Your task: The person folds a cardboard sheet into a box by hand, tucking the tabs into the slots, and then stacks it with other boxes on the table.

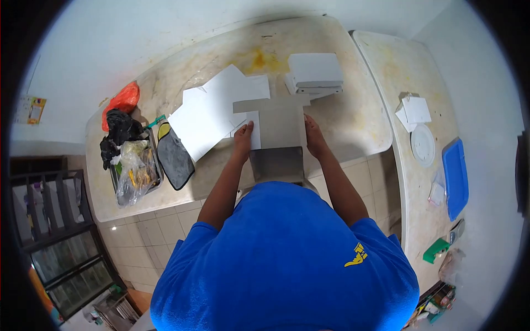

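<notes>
A grey-brown cardboard piece (280,124) lies in front of me at the table's near edge, its lower panel (277,161) folded down toward my body. My left hand (243,138) is at its left side, fingers closed on the edge of a white flap. On the right edge my right hand (313,135) grips the cardboard, thumb toward me and fingers partly hidden. Flat white cardboard sheets (212,105) spread out beyond my left hand. Behind the right side stands a stack of folded white boxes (316,70).
At the left of the table (353,124) are a red bag (126,98), a black bag (122,128), a tray with plastic bags (136,175) and a grey pouch (175,160). A second table on the right holds a white lid (423,145) and a blue tray (455,179).
</notes>
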### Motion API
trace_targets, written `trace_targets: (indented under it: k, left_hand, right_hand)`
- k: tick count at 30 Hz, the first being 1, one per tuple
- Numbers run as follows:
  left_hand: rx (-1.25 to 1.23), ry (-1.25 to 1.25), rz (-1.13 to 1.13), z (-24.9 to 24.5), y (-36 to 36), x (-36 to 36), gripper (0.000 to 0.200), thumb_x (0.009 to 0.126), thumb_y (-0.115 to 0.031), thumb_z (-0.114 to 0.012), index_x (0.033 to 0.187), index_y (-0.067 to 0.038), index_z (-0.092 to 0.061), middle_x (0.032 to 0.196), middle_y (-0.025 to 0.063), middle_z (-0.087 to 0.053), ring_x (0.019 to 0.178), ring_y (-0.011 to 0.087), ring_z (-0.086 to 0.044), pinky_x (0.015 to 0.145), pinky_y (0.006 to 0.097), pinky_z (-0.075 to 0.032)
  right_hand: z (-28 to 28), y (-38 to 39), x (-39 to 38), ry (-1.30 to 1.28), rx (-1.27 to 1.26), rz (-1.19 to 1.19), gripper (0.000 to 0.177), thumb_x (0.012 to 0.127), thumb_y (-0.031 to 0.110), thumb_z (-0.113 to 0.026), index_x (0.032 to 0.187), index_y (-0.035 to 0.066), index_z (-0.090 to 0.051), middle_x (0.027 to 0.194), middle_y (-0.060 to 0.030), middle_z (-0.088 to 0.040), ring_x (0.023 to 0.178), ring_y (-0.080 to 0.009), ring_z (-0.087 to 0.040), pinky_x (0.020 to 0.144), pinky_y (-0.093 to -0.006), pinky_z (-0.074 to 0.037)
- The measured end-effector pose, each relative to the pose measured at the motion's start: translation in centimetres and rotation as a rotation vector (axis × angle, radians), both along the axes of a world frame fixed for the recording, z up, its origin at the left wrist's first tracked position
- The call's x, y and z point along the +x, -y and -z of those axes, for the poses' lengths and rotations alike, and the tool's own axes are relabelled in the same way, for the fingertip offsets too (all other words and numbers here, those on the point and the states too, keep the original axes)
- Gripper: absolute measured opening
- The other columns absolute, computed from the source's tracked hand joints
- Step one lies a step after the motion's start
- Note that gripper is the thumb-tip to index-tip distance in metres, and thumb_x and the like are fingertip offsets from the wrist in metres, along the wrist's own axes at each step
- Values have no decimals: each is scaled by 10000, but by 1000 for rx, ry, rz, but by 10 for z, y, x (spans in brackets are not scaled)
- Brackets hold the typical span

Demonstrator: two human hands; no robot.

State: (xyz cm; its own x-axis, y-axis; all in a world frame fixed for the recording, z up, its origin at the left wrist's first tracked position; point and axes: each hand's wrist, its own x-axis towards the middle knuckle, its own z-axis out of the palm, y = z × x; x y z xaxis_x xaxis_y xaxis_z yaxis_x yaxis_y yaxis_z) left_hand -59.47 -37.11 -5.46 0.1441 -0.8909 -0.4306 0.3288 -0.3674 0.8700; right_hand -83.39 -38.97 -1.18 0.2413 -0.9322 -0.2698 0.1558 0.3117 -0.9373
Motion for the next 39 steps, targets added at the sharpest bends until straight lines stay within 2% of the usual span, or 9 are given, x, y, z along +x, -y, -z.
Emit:
trace_targets:
  k: [4, 9, 16, 20, 21, 25, 28, 35, 39]
  left_hand:
    - [-118, 495, -32, -10, -4, 10, 437, 963, -380, -477, 828, 9, -624, 669, 77, -593, 600, 141, -511, 587, 291, -416]
    - [-143, 996, -305, -35, -13, 19, 453, 990, -316, -410, 762, 36, -581, 558, 199, -467, 493, 251, -431, 522, 368, -392]
    - [-225, 753, -414, -42, -19, 46, 464, 999, -308, -403, 634, -22, -414, 532, 16, -342, 555, 116, -289, 519, 326, -325]
    - [-160, 99, -444, -46, -13, 74, 424, 990, -353, -366, 1264, -52, -484, 1132, 107, -563, 931, 165, -513, 814, 295, -417]
    - [-251, -263, -374, -34, -10, 88, 524, 983, -378, -337, 1416, -85, -310, 1353, 113, -422, 1154, 224, -453, 971, 335, -363]
    - [-392, -665, -451, -39, 3, 104, 554, 976, -423, -348, 1420, -96, -293, 1361, 112, -414, 1194, 248, -438, 984, 362, -366]
    - [-414, -558, -409, -67, 12, 98, 589, 961, -478, -364, 1419, -113, -300, 1350, 100, -412, 1188, 241, -439, 969, 343, -370]
    - [-381, -177, -313, -55, 43, 93, 432, 925, -78, -535, 1344, -111, -435, 989, -10, -624, 941, 90, -560, 808, 297, -468]
    - [-401, -145, -160, -63, 36, 83, 463, 974, -349, -436, 1364, -99, -423, 1138, 19, -590, 1019, 134, -543, 857, 302, -435]
  right_hand:
    - [-11, 14, 28, -40, 201, -200, 633, 942, 593, -328, 1225, 67, -536, 1056, -51, -598, 908, -157, -560, 793, -328, -454]
    - [-12, 30, 68, -541, -242, -182, 580, 949, 518, -397, 973, -11, -635, 774, -175, -632, 720, -292, -602, 683, -382, -457]
    - [11, 53, 105, -765, -468, -246, 509, 959, 437, -430, 1008, -32, -622, 744, -207, -627, 693, -345, -594, 662, -395, -458]
    - [32, 73, 109, -84, -194, -209, 550, 958, 473, -393, 1327, 65, -418, 1094, -115, -591, 887, -241, -581, 751, -347, -460]
    - [12, 76, 106, 153, -29, -240, 576, 956, 486, -384, 1376, 94, -351, 1171, -91, -550, 933, -215, -566, 773, -336, -457]
    - [-21, 93, 105, 579, 196, -215, 559, 953, 479, -394, 1400, 154, -312, 1271, -58, -476, 991, -152, -549, 788, -311, -471]
    - [-34, 97, 107, 464, 62, -84, 397, 960, 340, -465, 1300, 138, -424, 1129, -30, -567, 953, -140, -585, 782, -293, -494]
    - [-5, 110, 105, 109, -226, 137, 240, 921, 246, -578, 1062, 56, -620, 859, 22, -642, 785, -86, -604, 731, -244, -511]
    - [-21, 94, 102, -35, -192, -66, 418, 967, 294, -474, 1303, 45, -470, 1214, -66, -558, 1100, -167, -525, 961, -297, -399]
